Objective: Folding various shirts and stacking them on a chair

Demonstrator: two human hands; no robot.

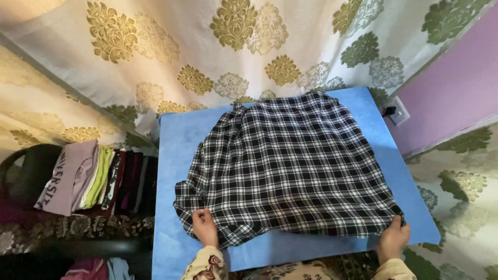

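Now the black-and-white plaid shirt (288,166) is spread flat on the blue table (176,135); its near hem corners are pinched by the left hand (204,227) and right hand (393,237), and an even, taut pull is advised.

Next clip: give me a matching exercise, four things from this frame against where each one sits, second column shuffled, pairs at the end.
Things:
1. plaid shirt
2. left hand
3. right hand
4. stack of folded clothes

Places:
A. at the shirt's near right corner
B. on the dark chair beside the table
C. spread across the blue table
D. at the shirt's near left corner

Pairs: 1-C, 2-D, 3-A, 4-B
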